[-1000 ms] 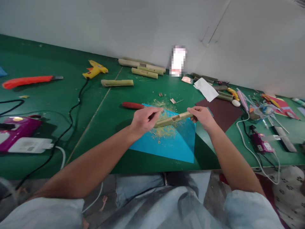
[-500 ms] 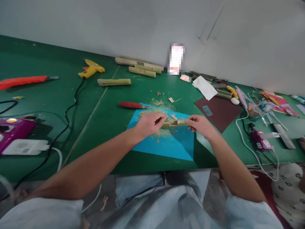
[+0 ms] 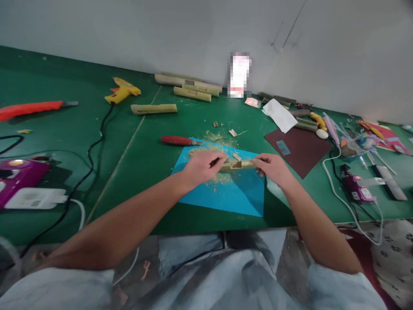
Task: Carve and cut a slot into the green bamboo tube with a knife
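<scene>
Between my two hands is a short bamboo tube (image 3: 247, 165) with a rectangular notch cut in its upper side. My left hand (image 3: 206, 165) is closed around its left end, and the fingers of my right hand (image 3: 269, 167) pinch its right end. Under it lies a blue sheet (image 3: 238, 198) strewn with wood shavings and crumbs. A small bamboo chip (image 3: 236, 156) rests just behind the tube. At the sheet's upper left corner lies a red-handled tool (image 3: 177, 140), its metal end on the paper; its exact kind I cannot make out.
Several cut bamboo pieces (image 3: 192, 94) lie by the wall, another (image 3: 154, 109) nearer. At left are a yellow glue gun (image 3: 123, 90) with a black cord and a purple power strip (image 3: 22, 183). Rightward are a brown sheet (image 3: 298, 150), white paper (image 3: 280, 115) and a purple socket box (image 3: 358, 188).
The view has shifted slightly. Both hands keep hold of the bamboo tube in nearly the same place; its notch seems turned a little more toward me.
</scene>
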Demonstrator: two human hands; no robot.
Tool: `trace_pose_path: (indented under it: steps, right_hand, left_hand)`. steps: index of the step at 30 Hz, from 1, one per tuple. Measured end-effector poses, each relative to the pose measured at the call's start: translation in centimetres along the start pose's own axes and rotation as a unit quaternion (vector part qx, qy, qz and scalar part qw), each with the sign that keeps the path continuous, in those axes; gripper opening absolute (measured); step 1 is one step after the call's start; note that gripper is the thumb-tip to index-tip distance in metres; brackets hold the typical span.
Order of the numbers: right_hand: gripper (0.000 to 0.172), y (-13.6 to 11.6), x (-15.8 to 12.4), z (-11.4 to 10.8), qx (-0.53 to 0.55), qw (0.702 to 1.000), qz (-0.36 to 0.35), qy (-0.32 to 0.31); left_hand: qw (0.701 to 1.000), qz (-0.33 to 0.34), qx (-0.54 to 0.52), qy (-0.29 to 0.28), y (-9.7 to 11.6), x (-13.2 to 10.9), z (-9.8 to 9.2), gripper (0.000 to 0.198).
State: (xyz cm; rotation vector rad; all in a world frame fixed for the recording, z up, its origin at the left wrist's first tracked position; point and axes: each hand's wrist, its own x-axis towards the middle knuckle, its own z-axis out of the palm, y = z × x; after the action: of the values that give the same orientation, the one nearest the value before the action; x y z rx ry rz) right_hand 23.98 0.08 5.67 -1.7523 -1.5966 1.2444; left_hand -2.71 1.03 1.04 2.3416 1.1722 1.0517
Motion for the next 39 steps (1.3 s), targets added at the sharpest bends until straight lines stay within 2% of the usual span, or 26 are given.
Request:
trace_pose_path:
  steps: [4, 10, 12, 16, 20, 24, 28, 32, 34, 39]
  right_hand:
    - [0.033, 0.5, 0.1, -0.1, -0.041, 0.999, -0.014, 0.008]
    - [0.036, 1.7, 0.2, -0.6, -0.187, 0.977, -0.102, 0.008]
    - [0.031, 2.0, 0.1, -0.6, -0.237, 0.963, -0.13, 0.022]
    - [0.019, 2.2, -0.2, -0.3, -0.357, 0.914, -0.185, 0.045]
    - [0.028, 2.0, -0.3, 0.0, -0.404, 0.893, -0.192, 0.05]
    - [0.037, 1.0, -0.1, 0.9, -0.403, 0.886, -0.229, 0.029]
    - [0.021, -0.4, 0.3, 1.9, -0.437, 0.866, -0.24, -0.035]
    - [0.015, -1.2, 0.3, 3.0, -0.431, 0.883, -0.181, -0.033]
    - [0.016, -1.2, 0.4, 3.5, -0.424, 0.886, -0.183, -0.027]
    - [0.015, -0.2, 0.6, 4.3, -0.373, 0.909, -0.186, -0.011]
  left_hand:
    - [1.0, 0.0, 0.003, -0.003, -0.1, 0.0, 0.0, 0.027]
    - [1.0, -0.008, 0.002, 0.004, 0.0, -0.1, 0.0, 0.026]
    - [1.0, -0.009, 0.001, 0.01, 0.0, -0.1, 0.0, 0.025]
    - [0.999, -0.02, 0.008, 0.035, -0.3, -0.3, 0.0, 0.023]
    - [0.998, -0.032, 0.013, 0.045, -0.5, -0.3, 0.0, 0.023]
    - [0.997, -0.043, 0.013, 0.062, -0.1, -0.1, -0.3, 0.023]
    - [0.994, -0.065, 0.012, 0.09, 0.2, 0.0, -0.7, 0.022]
    - [0.99, -0.079, 0.022, 0.114, -0.4, 0.2, -1.0, 0.022]
    - [0.989, -0.084, 0.03, 0.119, -1.1, 0.5, -0.9, 0.022]
    - [0.994, -0.06, 0.051, 0.082, -3.0, 1.0, -0.8, 0.022]
